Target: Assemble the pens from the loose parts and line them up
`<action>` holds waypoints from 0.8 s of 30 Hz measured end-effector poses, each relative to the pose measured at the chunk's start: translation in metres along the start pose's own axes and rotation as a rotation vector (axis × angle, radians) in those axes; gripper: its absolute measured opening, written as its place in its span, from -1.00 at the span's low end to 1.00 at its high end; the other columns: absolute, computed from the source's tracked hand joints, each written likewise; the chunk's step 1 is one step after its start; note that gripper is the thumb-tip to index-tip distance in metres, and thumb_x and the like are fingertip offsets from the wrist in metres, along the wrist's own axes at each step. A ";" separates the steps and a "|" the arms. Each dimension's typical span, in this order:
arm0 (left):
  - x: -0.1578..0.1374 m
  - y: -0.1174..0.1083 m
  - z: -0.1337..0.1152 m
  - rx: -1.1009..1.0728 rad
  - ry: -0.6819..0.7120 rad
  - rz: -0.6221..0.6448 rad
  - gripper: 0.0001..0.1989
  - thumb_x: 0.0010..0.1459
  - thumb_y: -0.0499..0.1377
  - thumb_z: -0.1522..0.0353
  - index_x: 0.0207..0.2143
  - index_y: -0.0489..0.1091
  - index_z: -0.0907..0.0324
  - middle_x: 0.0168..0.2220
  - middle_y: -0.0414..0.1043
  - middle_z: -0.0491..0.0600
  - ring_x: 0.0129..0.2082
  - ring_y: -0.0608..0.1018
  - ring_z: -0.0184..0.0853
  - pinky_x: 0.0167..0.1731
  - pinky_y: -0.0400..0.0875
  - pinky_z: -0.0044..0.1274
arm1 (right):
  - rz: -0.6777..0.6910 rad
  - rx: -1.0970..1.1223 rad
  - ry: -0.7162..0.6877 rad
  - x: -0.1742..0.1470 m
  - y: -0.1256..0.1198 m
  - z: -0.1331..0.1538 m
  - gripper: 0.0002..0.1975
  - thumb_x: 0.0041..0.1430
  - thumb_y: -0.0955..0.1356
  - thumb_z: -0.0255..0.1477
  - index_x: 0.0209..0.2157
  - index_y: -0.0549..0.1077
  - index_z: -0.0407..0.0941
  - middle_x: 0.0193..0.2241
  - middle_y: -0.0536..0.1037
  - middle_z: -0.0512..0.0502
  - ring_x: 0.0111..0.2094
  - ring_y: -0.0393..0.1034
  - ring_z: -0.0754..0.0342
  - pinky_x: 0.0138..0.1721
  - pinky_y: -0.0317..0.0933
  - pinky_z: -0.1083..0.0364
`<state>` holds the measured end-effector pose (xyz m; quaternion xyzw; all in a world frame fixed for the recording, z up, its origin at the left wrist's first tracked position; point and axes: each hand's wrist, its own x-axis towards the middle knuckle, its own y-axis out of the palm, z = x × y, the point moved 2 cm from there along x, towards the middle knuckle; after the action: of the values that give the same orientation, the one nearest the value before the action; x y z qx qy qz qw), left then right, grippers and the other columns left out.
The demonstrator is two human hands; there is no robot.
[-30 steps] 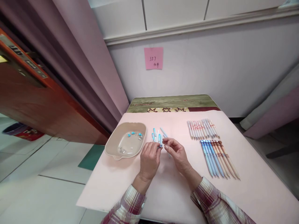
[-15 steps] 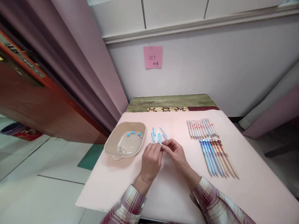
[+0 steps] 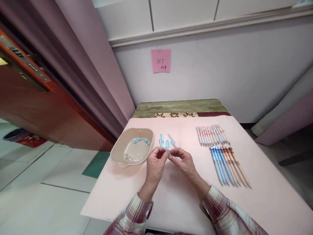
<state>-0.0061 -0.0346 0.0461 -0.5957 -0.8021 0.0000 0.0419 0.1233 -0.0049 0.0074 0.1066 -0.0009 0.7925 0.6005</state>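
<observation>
My left hand [image 3: 155, 164] and my right hand [image 3: 185, 163] meet at the fingertips over the middle of the table. Both are closed in a pinch, and the small piece between them is mostly hidden by my fingers. Just beyond lie several blue and white pen parts [image 3: 161, 138], with light blue tubes [image 3: 171, 138] slanting beside them. Left of my hands stands a beige basin [image 3: 114, 150] holding small bright blue pieces [image 3: 139, 139] and small white and clear bits [image 3: 128, 157].
At the right lie a row of white-and-red patterned pens [image 3: 212, 135] and, nearer me, a row of blue and tan pens [image 3: 228, 166]. A pink cover [image 3: 117, 195] lies over the table. A pink note [image 3: 161, 61] hangs on the wall; a wooden door [image 3: 49, 111] stands at left.
My left hand has turned, so its thumb and finger now show pinched against my right fingertips. My right hand has barely moved. The view has shifted slightly.
</observation>
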 end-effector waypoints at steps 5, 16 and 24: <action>-0.001 -0.001 -0.003 0.007 0.016 -0.020 -0.80 0.11 0.22 0.24 -0.33 0.43 0.21 -0.43 0.42 -0.09 -0.45 0.43 -0.42 -0.37 0.35 -0.58 | -0.082 0.196 0.098 0.006 -0.011 -0.004 -0.82 0.05 0.46 -0.28 -0.34 0.54 -0.09 -0.39 0.54 -0.02 -0.31 0.40 0.08 -0.18 0.27 0.08; -0.013 0.002 0.017 0.571 0.240 0.083 -0.90 0.16 0.10 0.40 -0.41 0.39 0.15 -0.39 0.40 -0.07 -0.43 0.46 -0.38 -0.39 0.34 -0.55 | -0.284 0.486 0.220 0.016 -0.033 -0.010 -0.72 -0.01 0.49 -0.21 -0.34 0.54 -0.11 -0.43 0.50 0.00 -0.43 0.36 0.17 -0.28 0.30 0.12; -0.006 -0.020 0.008 0.697 0.282 -0.085 -0.88 0.18 0.09 0.38 -0.41 0.39 0.13 -0.40 0.43 -0.04 -0.43 0.46 -0.32 -0.36 0.28 -0.50 | -0.264 0.392 0.227 0.017 -0.032 -0.014 -0.60 -0.01 0.48 -0.18 -0.18 0.52 -0.12 -0.36 0.53 -0.06 -0.43 0.37 0.15 -0.29 0.31 0.09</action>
<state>-0.0245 -0.0455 0.0392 -0.5059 -0.7643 0.1892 0.3522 0.1469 0.0215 -0.0077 0.1304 0.2339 0.6992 0.6629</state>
